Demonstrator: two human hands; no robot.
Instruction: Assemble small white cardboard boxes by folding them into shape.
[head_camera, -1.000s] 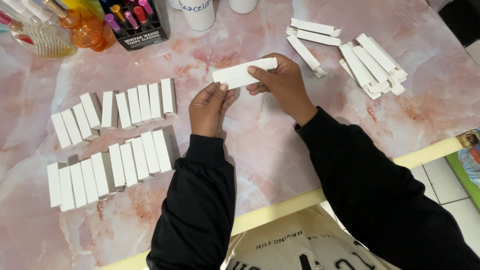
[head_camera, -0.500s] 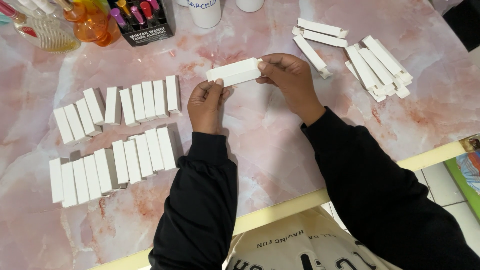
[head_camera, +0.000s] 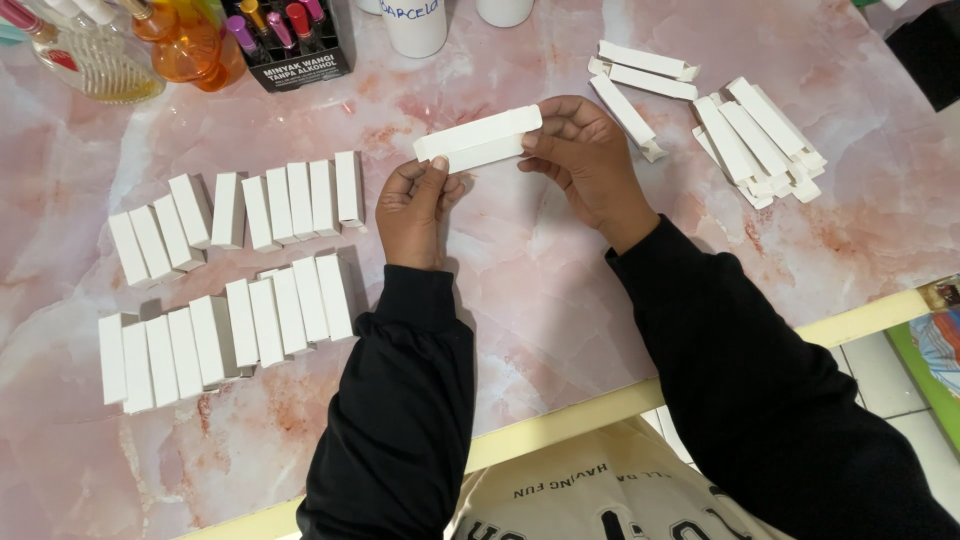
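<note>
In the head view, both hands are holding a small white carton (head_camera: 478, 138) just above the pink marbled tabletop (head_camera: 540, 290), at about twelve o'clock from the person's chest. The left hand (head_camera: 415, 210) is pinching the carton's left end, its grip pressed onto the card, while the right hand (head_camera: 585, 150) is pinching the right end, fingers curled around it. Judging from this, the box is being squared up, so it would pay to press evenly on opposite edges, keeping the long creases straight and the end flaps free rather than crushing them. At nine o'clock, two rows of finished white boxes (head_camera: 230, 260) are standing side by side, touching one another. At two o'clock, a loose pile of flat cartons (head_camera: 755, 135) is lying well apart from the hands. At eleven o'clock, a black display box of small bottles (head_camera: 290, 40) and an orange bottle (head_camera: 190, 35) are sitting near the far edge.
</note>
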